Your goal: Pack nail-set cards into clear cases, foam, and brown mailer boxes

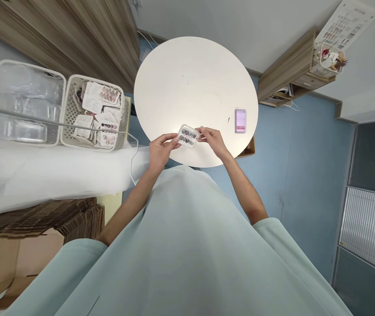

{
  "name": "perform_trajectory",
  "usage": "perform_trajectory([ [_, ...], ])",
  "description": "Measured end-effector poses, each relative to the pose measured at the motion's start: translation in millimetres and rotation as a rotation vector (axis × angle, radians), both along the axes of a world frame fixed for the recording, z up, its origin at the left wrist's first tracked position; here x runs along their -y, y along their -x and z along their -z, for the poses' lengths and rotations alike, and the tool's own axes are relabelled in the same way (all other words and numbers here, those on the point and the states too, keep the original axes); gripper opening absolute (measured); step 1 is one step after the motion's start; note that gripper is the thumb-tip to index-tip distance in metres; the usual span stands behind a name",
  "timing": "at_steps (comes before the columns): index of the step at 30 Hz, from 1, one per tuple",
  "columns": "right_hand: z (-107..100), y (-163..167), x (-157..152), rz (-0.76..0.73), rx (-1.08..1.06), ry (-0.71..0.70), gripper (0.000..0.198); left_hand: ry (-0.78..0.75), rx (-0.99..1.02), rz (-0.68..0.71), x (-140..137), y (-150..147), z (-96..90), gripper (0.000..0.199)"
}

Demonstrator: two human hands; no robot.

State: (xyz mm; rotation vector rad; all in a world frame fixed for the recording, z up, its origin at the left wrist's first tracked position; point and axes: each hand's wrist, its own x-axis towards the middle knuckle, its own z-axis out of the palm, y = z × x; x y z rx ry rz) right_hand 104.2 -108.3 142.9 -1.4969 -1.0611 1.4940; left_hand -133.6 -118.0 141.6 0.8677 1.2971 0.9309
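A small clear plastic case [188,135] with two rows of dark, shiny press-on nails is held up over the near edge of a round white table [194,79]. My left hand [162,151] pinches its left end between thumb and fingers. At the right end, my right hand [214,139] grips the case's edge with its fingertips. The case is slightly tilted, its nails facing up toward me.
A phone [240,121] lies on the table's right side. To the left stand a white basket [68,116] of packaged nail sets and a bin [62,83] of clear plastic boxes. Flattened cardboard [82,219] is stacked lower left. A wooden shelf [289,66] stands at right.
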Motion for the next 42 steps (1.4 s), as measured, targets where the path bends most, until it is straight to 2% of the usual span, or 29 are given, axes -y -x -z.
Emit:
perform_trajectory([
  [8,2.6,-1.2,3.8,0.006,-0.06,0.01,0.06,0.016,-0.027,0.031,-2.3,2.4,5.5,0.063],
  [12,0.3,-1.1,3.0,-0.001,-0.03,0.048,0.061,0.038,-0.075,0.056,-11.4,2.6,6.0,0.062],
  [16,0.5,0.8,2.8,-0.041,-0.029,0.057,0.058,0.05,-0.043,0.071,-23.4,-1.0,4.2,0.065],
  [19,3.4,2.7,3.0,-0.051,-0.048,0.055,0.058,0.022,-0.036,0.089,-28.5,-3.7,3.9,0.059],
  [32,8.0,11.5,-0.4,-0.103,-0.043,0.089,0.054,0.04,-0.043,0.075,-25.0,5.4,11.3,0.052],
  [37,18.5,22.2,-7.9,-0.149,-0.062,0.108,0.058,0.016,-0.084,0.063,-21.9,18.9,23.8,0.051],
  [42,42.3,42.0,-18.9,-0.187,-0.064,0.156,0.057,0.069,-0.087,-0.01,-17.2,37.7,53.2,0.042],
])
